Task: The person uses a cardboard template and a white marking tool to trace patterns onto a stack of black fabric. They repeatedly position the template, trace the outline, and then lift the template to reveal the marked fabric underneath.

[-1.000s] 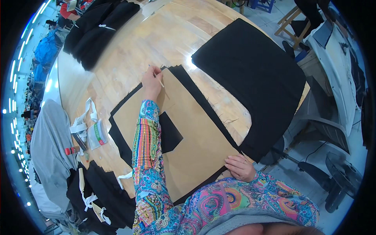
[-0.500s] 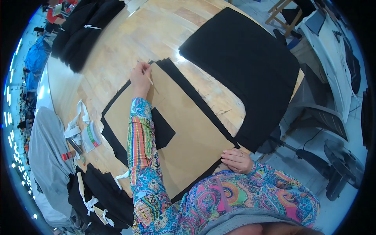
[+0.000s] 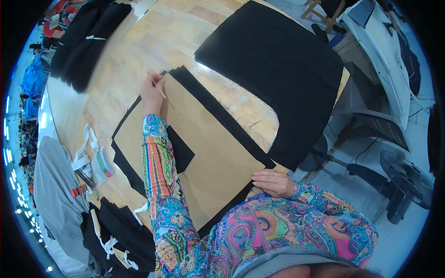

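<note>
Left hand [image 3: 151, 94] is pinching a slim stick [image 3: 162, 94]; flat-fingered right hand [image 3: 276, 183] is resting at the tan template's [image 3: 222, 153] near-right corner, apparently steadying it.

The left sleeve [image 3: 160, 162] has a blue patterned cuff [image 3: 154, 125], then pink, orange and green stripes. The top [image 3: 238, 227] carries pink and blue swirls. The right hand [image 3: 276, 184] wears a thin ring [image 3: 276, 173]

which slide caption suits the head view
Left hand holding thin stick, right hand at corner of tan sheet over black cloth.
</note>
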`<act>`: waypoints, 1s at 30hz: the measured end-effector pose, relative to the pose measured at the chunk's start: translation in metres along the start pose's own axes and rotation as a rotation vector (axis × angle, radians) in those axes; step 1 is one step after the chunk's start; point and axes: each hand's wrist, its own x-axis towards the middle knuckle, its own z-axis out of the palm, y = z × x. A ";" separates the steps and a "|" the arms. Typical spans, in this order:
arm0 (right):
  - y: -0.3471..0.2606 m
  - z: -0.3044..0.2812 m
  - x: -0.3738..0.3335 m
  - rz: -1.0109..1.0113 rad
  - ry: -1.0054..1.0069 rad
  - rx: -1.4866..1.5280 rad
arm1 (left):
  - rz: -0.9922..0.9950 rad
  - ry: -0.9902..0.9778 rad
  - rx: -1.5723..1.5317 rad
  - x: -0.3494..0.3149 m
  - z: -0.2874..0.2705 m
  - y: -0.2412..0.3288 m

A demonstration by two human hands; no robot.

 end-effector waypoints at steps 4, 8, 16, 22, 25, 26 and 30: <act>-0.007 -0.003 0.005 0.065 0.042 -0.009 | -0.018 0.002 -0.016 -0.002 -0.003 0.004; -0.014 0.000 0.010 0.237 0.142 0.033 | -0.008 -0.022 -0.039 0.000 0.005 0.005; -0.018 0.002 0.018 0.339 0.254 0.002 | -0.035 -0.006 0.037 -0.002 -0.005 0.009; -0.021 -0.010 0.039 0.812 0.258 0.135 | -0.019 0.001 0.023 -0.001 -0.001 0.005; -0.012 -0.013 0.045 0.882 0.176 0.203 | -0.033 0.002 0.030 -0.001 -0.002 0.006; -0.011 -0.014 0.046 0.905 0.151 0.215 | -0.045 -0.001 0.004 -0.002 -0.002 0.008; -0.002 -0.012 0.045 0.750 0.101 0.031 | -0.034 0.009 0.007 -0.001 0.000 0.005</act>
